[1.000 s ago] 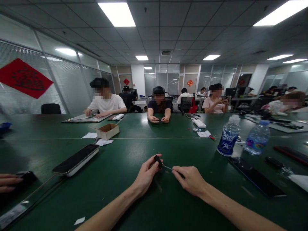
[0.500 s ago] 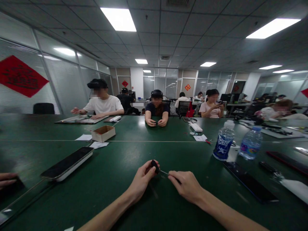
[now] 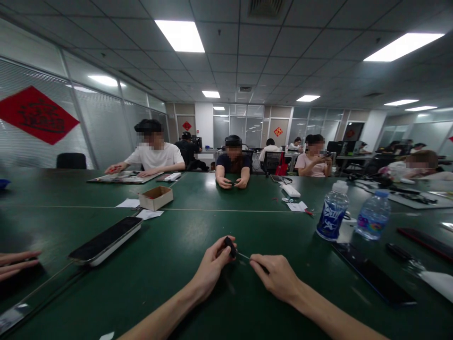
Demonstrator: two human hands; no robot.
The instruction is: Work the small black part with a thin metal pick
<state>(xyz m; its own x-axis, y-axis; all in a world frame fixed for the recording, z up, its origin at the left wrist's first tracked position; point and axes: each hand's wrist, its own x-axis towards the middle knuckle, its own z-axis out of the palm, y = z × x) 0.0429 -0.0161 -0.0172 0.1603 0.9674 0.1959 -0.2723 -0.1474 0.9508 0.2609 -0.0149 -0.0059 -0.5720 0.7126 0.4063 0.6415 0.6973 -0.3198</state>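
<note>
A small black plastic part (image 3: 230, 247) is sitting pinched between the thumb and bent fingers of the left hand (image 3: 211, 269), just ahead of the knuckles and partly hidden by them. I'm reading the right hand (image 3: 278, 276) as pinching a thin metal pin (image 3: 244, 256) between its thumb and curled forefinger. The pin is running across the small gap between the hands, its tip touching or just beside the black part. I can't make out whether it is entering the part, and the near end is disappearing under the right fingertips.

Well ahead on the green table (image 3: 177, 302), an open cardboard box (image 3: 155, 198) is standing on its base; I'm seeing only its brown inner wall, so I can't tell what it holds. To the right, a plastic water bottle with a blue label (image 3: 332, 217) and a second water bottle (image 3: 373, 215) are standing capped, both holding water. A co-worker's fingers (image 3: 17, 264) are reaching in from the left edge, cut off by the frame, beside a black phone (image 3: 105, 241).
</note>
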